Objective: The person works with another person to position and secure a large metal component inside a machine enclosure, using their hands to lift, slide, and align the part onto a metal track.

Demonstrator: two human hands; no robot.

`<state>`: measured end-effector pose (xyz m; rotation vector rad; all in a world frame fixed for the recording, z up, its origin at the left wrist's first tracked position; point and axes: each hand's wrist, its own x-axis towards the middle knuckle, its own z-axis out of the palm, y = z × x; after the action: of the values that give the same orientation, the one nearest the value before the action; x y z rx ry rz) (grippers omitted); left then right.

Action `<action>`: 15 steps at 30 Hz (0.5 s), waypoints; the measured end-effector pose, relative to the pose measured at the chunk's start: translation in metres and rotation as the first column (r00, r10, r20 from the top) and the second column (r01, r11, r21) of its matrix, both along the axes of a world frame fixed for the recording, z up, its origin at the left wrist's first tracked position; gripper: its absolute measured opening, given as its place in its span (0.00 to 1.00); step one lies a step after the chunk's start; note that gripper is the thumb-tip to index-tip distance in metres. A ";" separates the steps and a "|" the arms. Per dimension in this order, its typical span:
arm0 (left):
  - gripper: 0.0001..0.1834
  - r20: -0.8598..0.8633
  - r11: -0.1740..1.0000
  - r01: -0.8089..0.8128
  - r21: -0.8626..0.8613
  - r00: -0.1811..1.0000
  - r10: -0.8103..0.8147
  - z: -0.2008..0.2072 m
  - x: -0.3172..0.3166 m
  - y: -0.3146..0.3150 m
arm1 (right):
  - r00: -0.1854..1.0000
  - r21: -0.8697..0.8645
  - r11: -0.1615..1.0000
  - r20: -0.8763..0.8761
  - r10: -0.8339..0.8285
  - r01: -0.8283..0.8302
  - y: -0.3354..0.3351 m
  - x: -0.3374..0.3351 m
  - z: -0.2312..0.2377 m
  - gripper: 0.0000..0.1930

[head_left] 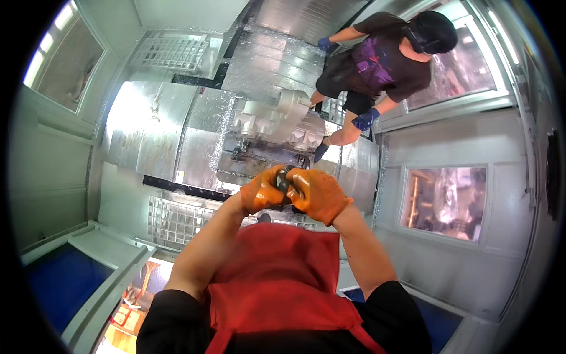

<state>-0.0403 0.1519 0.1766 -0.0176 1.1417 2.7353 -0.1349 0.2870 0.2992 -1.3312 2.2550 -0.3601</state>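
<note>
Both my hands wear wet-looking orange rubber gloves and meet in front of my red apron [283,277]. My left hand [263,190] and my right hand [321,196] are closed around a small dark, rounded object [284,178] between them. Its kind cannot be made out, since the fingers cover most of it. Beyond my hands, a large pale grey metal casting [277,121] with rounded housings sits on a dark metal fixture [259,158]. My hands appear apart from the casting.
A person [389,65] in a dark shirt, shorts and blue gloves stands beyond the casting at right. Sloped metal covers [197,133] strewn with shiny chips surround it. Metal gratings [174,219] lie at left. Pale walls with windows [445,203] enclose the space.
</note>
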 end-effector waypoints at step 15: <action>0.16 -0.331 0.603 -0.150 -0.783 0.922 -0.201 -0.065 0.029 0.049 | 0.191 -0.374 -0.064 0.603 -0.774 0.925 0.294 0.137 -0.203 0.22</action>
<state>-0.0111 0.2005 0.1115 0.4425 2.3740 1.9693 0.0019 0.5811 0.0962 0.3514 2.5088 -1.9019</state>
